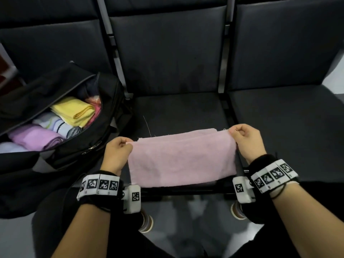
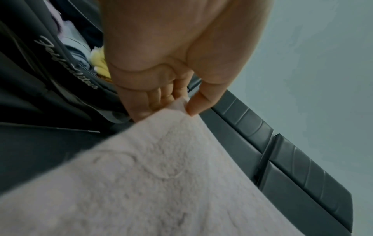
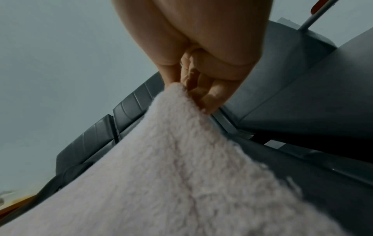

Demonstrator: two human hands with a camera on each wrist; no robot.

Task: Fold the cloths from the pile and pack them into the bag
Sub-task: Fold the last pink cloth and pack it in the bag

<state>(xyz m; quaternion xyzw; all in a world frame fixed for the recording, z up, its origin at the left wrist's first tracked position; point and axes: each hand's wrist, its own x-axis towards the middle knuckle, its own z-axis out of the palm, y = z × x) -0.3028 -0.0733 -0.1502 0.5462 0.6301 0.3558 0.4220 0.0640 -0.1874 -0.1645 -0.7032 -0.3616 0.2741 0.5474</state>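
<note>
Nearest the camera, two bare forearms with black wrist bands (image 1: pixel 98 185) carrying printed markers are seen reaching forward. A pink cloth (image 1: pixel 181 159) is held stretched between the hands above the near edge of the middle seat (image 1: pixel 178 108) of a dark bench. Its top left corner is pinched by the left hand (image 1: pixel 117 151), thumb against curled fingers (image 2: pixel 153 102), as the left wrist view confirms. Its top right corner is pinched the same way by the right hand (image 1: pixel 245 140), with the fingers (image 3: pixel 212 94) closed on the fabric. A second layer of the cloth is visible behind the upper edge, so it is doubled over. To the left, an open black bag (image 1: pixel 104 131) is seen, with folded yellow cloth (image 1: pixel 74 110), purple cloth (image 1: pixel 35 136) and striped cloth (image 1: pixel 54 123) packed inside.
</note>
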